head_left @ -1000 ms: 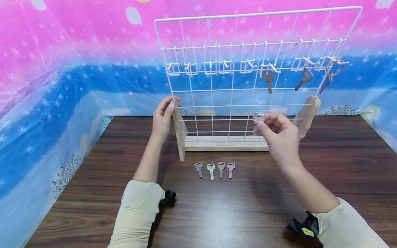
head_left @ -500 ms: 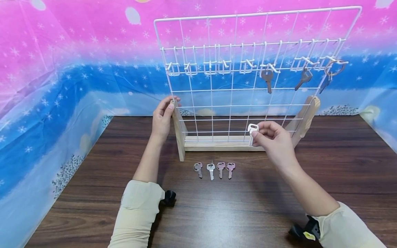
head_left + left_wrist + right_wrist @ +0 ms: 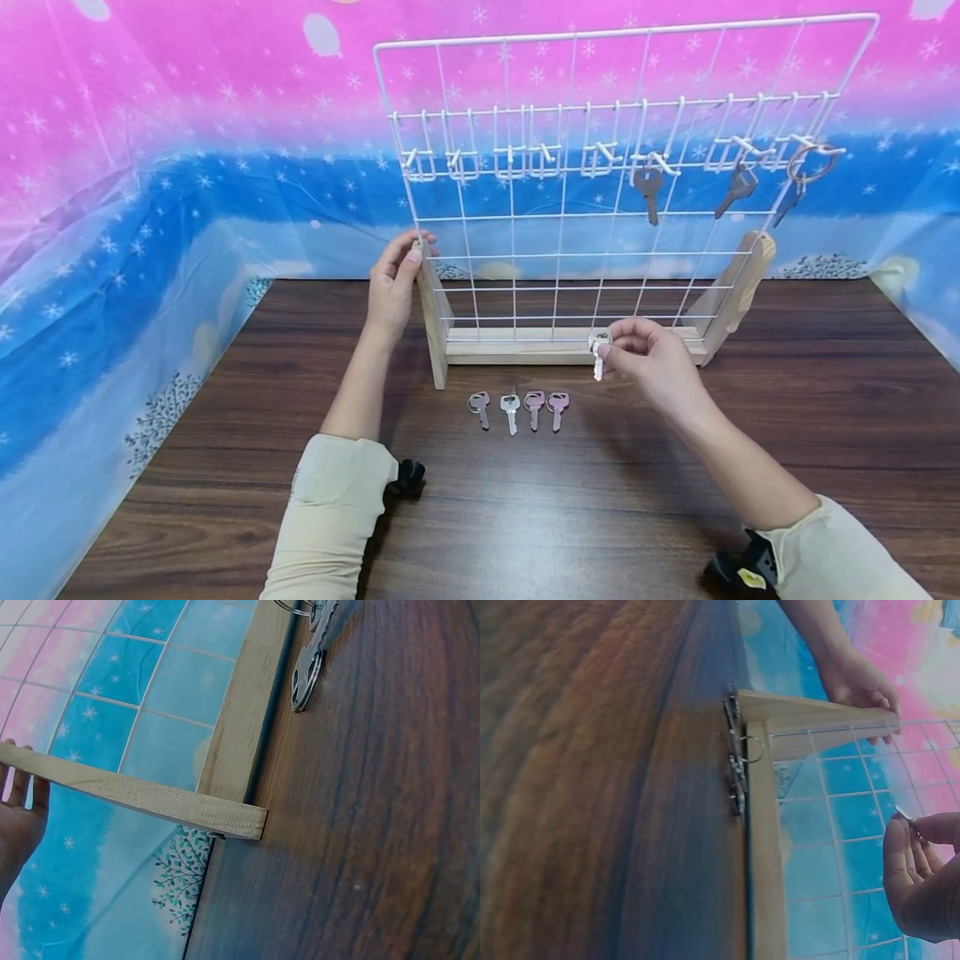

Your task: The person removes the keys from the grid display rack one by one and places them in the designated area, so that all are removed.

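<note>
Fingers (image 3: 396,247) of the left hand (image 3: 392,290) clasp the pale wooden upright (image 3: 432,333) of the white wire-grid rack (image 3: 557,253), before which four metal keys (image 3: 510,404) lie on the dark wooden tabletop (image 3: 480,517). Farther right, the right hand (image 3: 660,365) pinches a silvery metal key (image 3: 599,339) in midair; a loose pinch could drop it, and jolting the upright might unhook three hanging grey keys (image 3: 736,193).
</note>
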Demonstrator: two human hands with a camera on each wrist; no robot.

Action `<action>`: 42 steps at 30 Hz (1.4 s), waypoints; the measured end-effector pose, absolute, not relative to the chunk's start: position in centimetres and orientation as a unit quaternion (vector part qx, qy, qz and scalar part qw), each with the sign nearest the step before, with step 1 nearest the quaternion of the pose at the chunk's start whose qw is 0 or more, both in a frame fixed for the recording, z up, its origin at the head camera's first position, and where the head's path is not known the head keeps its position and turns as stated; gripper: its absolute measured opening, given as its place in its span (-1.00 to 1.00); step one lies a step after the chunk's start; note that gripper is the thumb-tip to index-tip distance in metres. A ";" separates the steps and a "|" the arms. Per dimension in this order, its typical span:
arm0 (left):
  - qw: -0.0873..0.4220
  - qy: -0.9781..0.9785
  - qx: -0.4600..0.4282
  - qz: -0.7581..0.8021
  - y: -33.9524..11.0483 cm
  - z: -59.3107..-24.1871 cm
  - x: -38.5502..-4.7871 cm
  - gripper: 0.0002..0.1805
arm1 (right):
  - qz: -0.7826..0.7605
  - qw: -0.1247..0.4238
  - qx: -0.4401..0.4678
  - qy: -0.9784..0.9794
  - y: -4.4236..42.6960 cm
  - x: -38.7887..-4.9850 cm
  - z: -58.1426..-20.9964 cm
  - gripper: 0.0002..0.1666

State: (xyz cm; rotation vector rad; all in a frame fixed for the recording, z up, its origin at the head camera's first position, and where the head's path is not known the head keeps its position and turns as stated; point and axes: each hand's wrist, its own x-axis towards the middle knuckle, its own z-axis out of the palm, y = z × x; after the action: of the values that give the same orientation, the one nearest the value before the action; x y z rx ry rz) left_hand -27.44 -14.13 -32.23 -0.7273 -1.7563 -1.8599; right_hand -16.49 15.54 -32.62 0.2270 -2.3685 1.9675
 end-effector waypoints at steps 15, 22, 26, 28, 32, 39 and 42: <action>0.240 -0.639 -0.264 -0.682 -14.1 -32.1 -27.4 -0.63 | 0.647 -0.102 0.043 -0.754 15.6 -17.3 -35.6 -0.76; 0.242 -0.635 -0.267 -0.683 -14.1 -32.2 -27.4 -0.62 | 0.631 -0.154 0.038 -0.759 15.7 -17.7 -36.5 -0.71; 0.239 -0.637 -0.266 -0.682 -14.1 -32.2 -27.4 -0.62 | 0.603 -0.181 0.035 -0.776 15.9 -17.9 -36.9 -0.74; 0.238 -0.639 -0.264 -0.682 -14.1 -32.2 -27.4 -0.63 | 0.590 -0.190 0.033 -0.784 15.9 -18.0 -37.1 -0.77; 0.239 -0.645 -0.260 -0.678 -14.2 -32.2 -27.3 -0.64 | 0.579 -0.196 0.031 -0.790 15.9 -18.1 -37.5 -0.80; 0.240 -0.647 -0.262 -0.674 -14.2 -32.2 -27.4 -0.63 | 0.575 -0.199 0.041 -0.793 15.7 -18.3 -38.2 -0.82; 0.243 -0.647 -0.264 -0.673 -14.2 -32.3 -27.5 -0.61 | 0.565 -0.193 0.038 -0.802 15.6 -18.3 -38.2 -0.84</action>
State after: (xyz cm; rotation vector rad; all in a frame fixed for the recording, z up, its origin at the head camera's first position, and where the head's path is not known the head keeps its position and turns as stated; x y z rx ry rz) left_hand -27.45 -14.18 -32.26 -0.7215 -1.7687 -1.8387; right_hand -18.32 15.64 -38.23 0.1363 -2.8838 2.0308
